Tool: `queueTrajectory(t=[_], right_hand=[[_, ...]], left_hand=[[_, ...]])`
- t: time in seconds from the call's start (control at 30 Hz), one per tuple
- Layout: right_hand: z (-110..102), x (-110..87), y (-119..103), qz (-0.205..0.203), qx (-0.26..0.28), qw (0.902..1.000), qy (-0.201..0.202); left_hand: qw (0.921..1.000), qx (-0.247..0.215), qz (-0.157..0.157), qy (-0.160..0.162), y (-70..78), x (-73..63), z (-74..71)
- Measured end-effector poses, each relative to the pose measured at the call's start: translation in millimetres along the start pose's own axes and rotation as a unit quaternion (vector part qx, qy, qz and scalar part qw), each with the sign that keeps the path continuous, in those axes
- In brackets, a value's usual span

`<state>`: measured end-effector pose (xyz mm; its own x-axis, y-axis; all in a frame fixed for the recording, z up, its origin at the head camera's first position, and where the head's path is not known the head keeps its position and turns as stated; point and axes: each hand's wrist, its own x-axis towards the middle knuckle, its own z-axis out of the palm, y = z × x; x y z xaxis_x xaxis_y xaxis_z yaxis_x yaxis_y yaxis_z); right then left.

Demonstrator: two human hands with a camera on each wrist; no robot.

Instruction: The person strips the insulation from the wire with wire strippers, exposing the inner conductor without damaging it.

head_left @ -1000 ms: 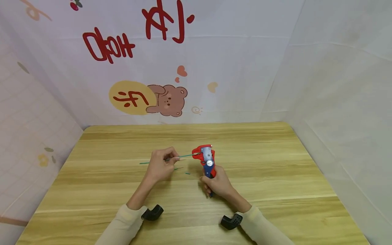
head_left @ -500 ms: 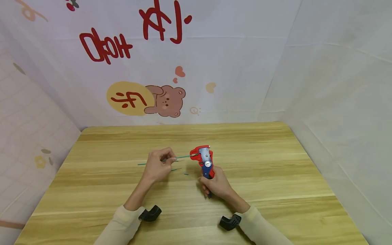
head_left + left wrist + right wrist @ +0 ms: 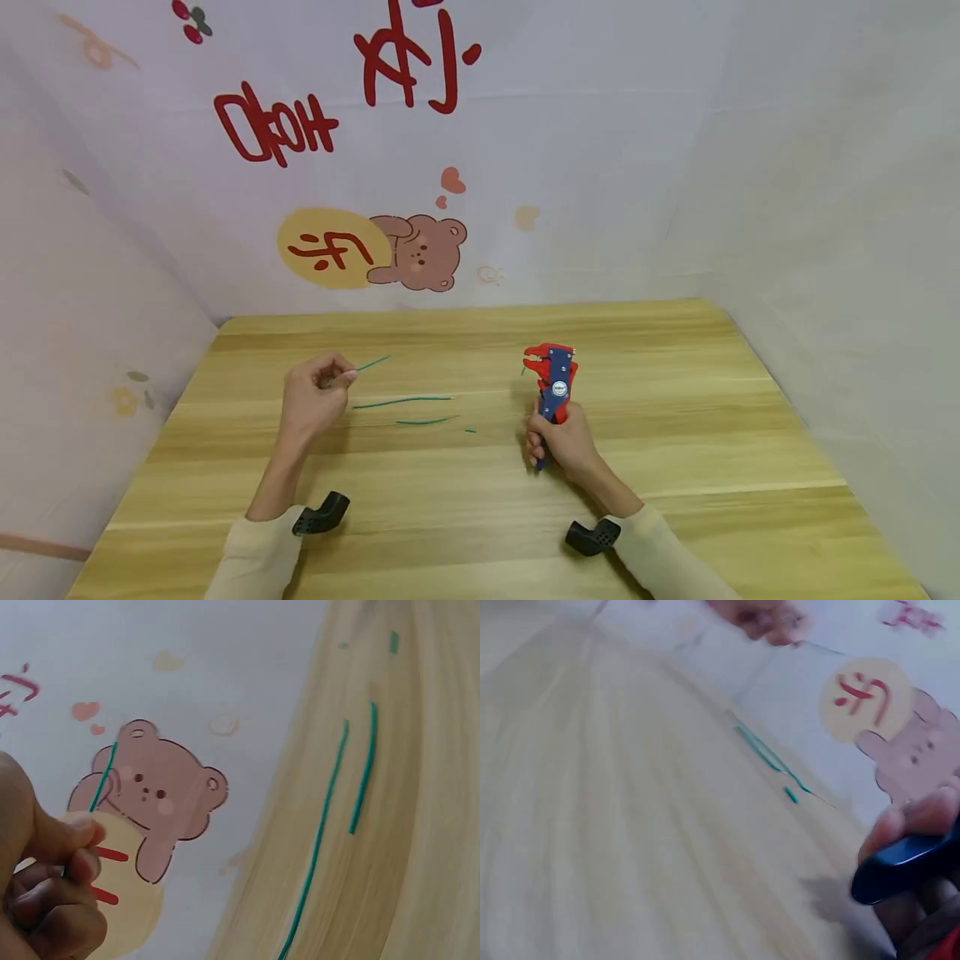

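Observation:
My left hand [image 3: 313, 398] pinches a thin green wire [image 3: 373, 363] between thumb and fingertips, its free end pointing right and slightly up. In the left wrist view the same wire [image 3: 103, 778] rises above the thumb. My right hand [image 3: 567, 440] grips the handles of a red and blue wire stripper [image 3: 558, 375], whose head faces left with nothing visible in its mouth. Just beneath that mouth is a tiny green bit [image 3: 523, 371]. Between the hands lie a longer green wire [image 3: 401, 402] and a shorter one [image 3: 422, 422], each with a bare right end.
A short green insulation piece [image 3: 470, 431] lies right of the wires on the wooden table [image 3: 450, 517]. Behind the table hangs a white printed cloth [image 3: 600, 208], with more cloth at both sides. Each wrist carries a black curved mount [image 3: 321, 513].
My left hand has drawn the wire out of the stripper and moved left. My right hand has shifted right with the stripper. A tiny green bit now shows by its mouth.

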<state>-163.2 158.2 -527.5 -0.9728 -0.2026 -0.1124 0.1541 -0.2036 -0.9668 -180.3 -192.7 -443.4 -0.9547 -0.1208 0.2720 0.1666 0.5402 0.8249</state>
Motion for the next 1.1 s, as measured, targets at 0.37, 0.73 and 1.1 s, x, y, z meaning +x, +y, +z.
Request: queueTrajectory(t=[0.37, 0.73, 1.1], right_hand=[[3, 4.0, -2, -0.013, -0.075, 0.9963, -0.039], [4, 5.9, -2, 0.002, -0.027, 0.9987, -0.044], [2, 1.6, -4, 0.009, -0.064, 0.9973, -0.033]], left_hand=[[0.9942, -0.007, 0.068, -0.082, -2.9, 9.0, 13.7], [0.9929, 0.005, 0.048, -0.108, -5.3, 2.4, 24.1], [0.9906, 0.013, 0.05, -0.126, -7.3, 0.3, 31.3]])
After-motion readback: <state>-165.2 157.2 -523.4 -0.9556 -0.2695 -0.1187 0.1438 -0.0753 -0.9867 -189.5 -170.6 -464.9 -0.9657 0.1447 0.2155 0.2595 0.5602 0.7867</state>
